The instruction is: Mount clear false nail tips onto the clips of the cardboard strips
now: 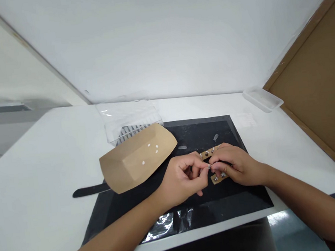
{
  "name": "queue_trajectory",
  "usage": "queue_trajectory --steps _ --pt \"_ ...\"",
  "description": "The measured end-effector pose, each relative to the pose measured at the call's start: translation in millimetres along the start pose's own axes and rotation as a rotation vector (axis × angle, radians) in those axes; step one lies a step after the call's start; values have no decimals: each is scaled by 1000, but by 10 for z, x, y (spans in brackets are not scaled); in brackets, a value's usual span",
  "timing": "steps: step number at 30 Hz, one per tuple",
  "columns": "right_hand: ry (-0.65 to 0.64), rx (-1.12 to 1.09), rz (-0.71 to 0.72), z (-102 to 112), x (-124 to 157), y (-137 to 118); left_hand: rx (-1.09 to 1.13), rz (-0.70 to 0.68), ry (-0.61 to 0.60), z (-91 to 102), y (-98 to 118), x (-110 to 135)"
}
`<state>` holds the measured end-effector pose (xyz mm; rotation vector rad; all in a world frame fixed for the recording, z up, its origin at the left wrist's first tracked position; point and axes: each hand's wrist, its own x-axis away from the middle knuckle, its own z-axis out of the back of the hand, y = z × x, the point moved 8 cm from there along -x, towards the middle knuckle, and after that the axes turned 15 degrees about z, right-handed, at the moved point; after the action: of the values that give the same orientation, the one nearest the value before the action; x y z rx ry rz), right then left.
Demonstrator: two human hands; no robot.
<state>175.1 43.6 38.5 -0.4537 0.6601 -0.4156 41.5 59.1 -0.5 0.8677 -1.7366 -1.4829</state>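
Note:
My left hand (pixel 187 177) is closed in a pinch, thumb against forefinger, over the black mat. Facing it, my right hand (pixel 238 163) pinches from the other side, and the fingertips of both nearly meet. Between them is a tiny silvery piece (pixel 209 167), too small to name. Behind and below the right hand lie brown cardboard strips (pixel 217 179) with small metal studs on them, partly covered by the fingers. Two clear nail tips lie on the mat beyond the hands, one on the left (pixel 182 147) and one on the right (pixel 216 137).
A brown paper tray (pixel 118 169) with several small white bits stands left of the hands, partly over the black mat (pixel 198 132). A black strip (pixel 90 190) sticks out beside it. Behind are a clear plastic box (pixel 130 115), a translucent tray (pixel 263 99) and a large cardboard box (pixel 323 83).

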Motion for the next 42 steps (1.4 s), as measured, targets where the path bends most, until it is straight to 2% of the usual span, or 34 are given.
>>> queue_trajectory --steps 8,16,22,34,42 --pt "26 -30 -9 47 -12 -8 35 -37 -23 0 50 1" --pt "40 -22 7 55 -13 -25 29 7 -54 1 53 -22" --pt "42 -36 11 61 -9 -27 -5 -57 -29 25 83 -14" --pt "-2 -87 -26 44 -18 6 -56 9 -90 -22 119 -11" --pt "-48 -101 19 20 -9 14 -91 43 -99 -49 139 -15"
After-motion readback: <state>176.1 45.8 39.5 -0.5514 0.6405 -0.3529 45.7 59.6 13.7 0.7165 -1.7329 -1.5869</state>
